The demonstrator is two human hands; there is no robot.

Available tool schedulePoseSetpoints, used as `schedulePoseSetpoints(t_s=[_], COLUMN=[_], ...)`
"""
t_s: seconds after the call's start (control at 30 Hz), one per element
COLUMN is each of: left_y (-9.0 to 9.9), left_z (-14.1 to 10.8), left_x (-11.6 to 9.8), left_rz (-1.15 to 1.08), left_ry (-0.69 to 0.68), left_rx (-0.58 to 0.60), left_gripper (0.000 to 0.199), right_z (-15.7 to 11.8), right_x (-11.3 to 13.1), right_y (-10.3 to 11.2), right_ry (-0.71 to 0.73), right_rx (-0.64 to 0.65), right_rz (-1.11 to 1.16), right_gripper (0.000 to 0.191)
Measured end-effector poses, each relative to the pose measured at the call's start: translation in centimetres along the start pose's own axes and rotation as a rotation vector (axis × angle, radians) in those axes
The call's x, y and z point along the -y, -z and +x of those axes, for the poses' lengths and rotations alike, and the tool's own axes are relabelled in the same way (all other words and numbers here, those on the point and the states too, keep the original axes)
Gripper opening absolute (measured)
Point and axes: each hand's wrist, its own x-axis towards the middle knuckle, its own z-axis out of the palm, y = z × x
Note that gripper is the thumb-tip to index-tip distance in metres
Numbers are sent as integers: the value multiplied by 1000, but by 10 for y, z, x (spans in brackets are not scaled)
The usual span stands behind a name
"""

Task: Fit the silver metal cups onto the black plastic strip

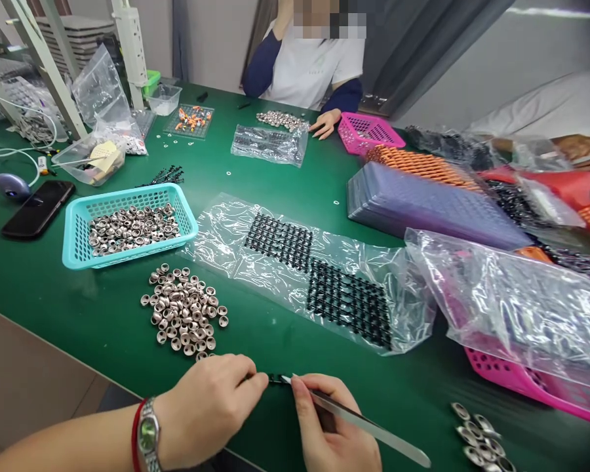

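Observation:
My left hand [211, 406] pinches one end of a small black strip [276, 378] just above the green table. Tweezers [368, 426] of bare metal lie in my right hand [332, 423], its fingers closed around them. Their pointed tip touches or nearly touches the strip's right end. Beyond my left hand is a pile of small silver metal cups [184, 311]. Black latticed parts [349, 305] lie in two blocks on a clear plastic bag [226, 229]. My left fingers hide part of the strip.
A turquoise basket [130, 190] holds more silver pieces, beside a phone [38, 208]. Stacked clear trays [423, 203] and pink baskets [535, 393] stand right. Loose metal pieces [479, 436] lie near right. Opposite, a co-worker's hand [326, 123] rests by another silver pile.

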Motion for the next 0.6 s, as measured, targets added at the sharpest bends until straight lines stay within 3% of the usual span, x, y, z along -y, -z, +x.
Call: schedulePoseSetpoints(t_s=[0.17, 0.37, 0.5, 0.6], left_y=[-4, -4, -6, -4], left_z=[-2, -2, -1, -1], left_x=[-6, -7, -4, -2], left_rz=[97, 106, 7, -241], left_ry=[-49, -47, -3, 96], left_rx=[128, 138, 40, -95], left_gripper=[21, 18, 24, 30], right_z=[3, 11, 13, 11], right_x=[-2, 7, 10, 7], right_y=[-1, -3, -5, -4], right_ry=[60, 152, 143, 117], right_rx=[8, -14, -49, -44], right_rz=[27, 115, 147, 163], right_gripper=[12, 9, 10, 8])
